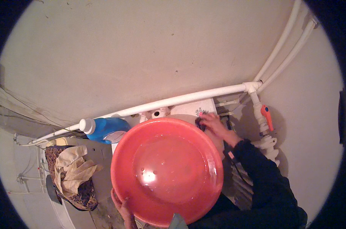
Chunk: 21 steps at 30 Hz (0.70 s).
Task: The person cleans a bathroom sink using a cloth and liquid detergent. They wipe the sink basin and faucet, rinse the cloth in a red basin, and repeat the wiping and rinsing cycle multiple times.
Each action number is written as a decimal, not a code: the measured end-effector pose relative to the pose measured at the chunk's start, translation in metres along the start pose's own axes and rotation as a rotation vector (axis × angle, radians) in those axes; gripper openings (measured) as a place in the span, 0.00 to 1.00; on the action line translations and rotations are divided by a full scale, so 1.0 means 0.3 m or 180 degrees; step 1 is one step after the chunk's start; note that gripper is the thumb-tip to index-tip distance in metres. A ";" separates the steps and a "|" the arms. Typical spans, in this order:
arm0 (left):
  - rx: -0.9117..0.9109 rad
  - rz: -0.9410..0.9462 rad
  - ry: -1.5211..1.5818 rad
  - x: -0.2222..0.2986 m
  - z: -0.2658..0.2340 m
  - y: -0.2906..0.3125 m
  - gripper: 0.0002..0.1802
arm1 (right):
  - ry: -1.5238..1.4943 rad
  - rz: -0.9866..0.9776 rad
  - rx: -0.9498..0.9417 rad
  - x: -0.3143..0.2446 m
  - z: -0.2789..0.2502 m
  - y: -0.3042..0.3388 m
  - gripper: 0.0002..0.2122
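A large round red basin (121, 160) fills the middle of the view, with what looks like clear water and a bright reflection in it. At its lower left edge my left hand (123, 208) grips the rim, thumb over the edge and the other fingers partly hidden beneath. Past the basin's far right side, my right hand (215, 126) reaches over a white surface (188, 110) with its fingers curled on a small dark thing (199, 123). The fingers mostly cover that thing, so its kind does not show. Small pink and green marks show beside it.
A blue jug with a white cap (106, 128) stands behind the basin at left. Beige cloth (72, 170) lies over a leopard-patterned fabric (90, 194) farther left. White pipes (188, 98) run along the wall; a valve with an orange handle (267, 116) is at right.
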<state>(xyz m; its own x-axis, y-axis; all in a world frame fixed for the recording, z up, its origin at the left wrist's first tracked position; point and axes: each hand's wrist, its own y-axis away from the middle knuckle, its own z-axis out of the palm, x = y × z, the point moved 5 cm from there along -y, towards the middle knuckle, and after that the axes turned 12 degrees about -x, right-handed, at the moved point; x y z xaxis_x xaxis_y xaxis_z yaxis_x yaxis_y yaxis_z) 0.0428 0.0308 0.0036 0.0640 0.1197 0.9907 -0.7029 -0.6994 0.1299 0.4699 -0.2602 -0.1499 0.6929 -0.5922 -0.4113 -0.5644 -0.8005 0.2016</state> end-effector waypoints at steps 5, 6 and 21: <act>0.0003 -0.0039 -0.0073 -0.012 -0.014 -0.002 0.41 | -0.0352 -0.0311 0.1079 -0.025 -0.088 -0.098 0.16; 0.0020 -0.0010 -0.0044 -0.016 -0.018 -0.001 0.41 | -0.0341 -0.0134 0.1041 -0.023 -0.095 -0.167 0.17; 0.0001 -0.0085 -0.0176 -0.033 -0.041 0.002 0.42 | -0.0188 -0.1636 0.0111 -0.123 -0.069 -0.363 0.16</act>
<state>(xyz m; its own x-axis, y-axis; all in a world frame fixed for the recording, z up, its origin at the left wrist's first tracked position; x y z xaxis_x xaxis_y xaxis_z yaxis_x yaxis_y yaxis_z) 0.0329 0.0379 -0.0067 0.1218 0.0991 0.9876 -0.7001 -0.6968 0.1563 0.5150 -0.1531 -0.1382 0.8587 -0.1162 -0.4992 -0.1730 -0.9825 -0.0689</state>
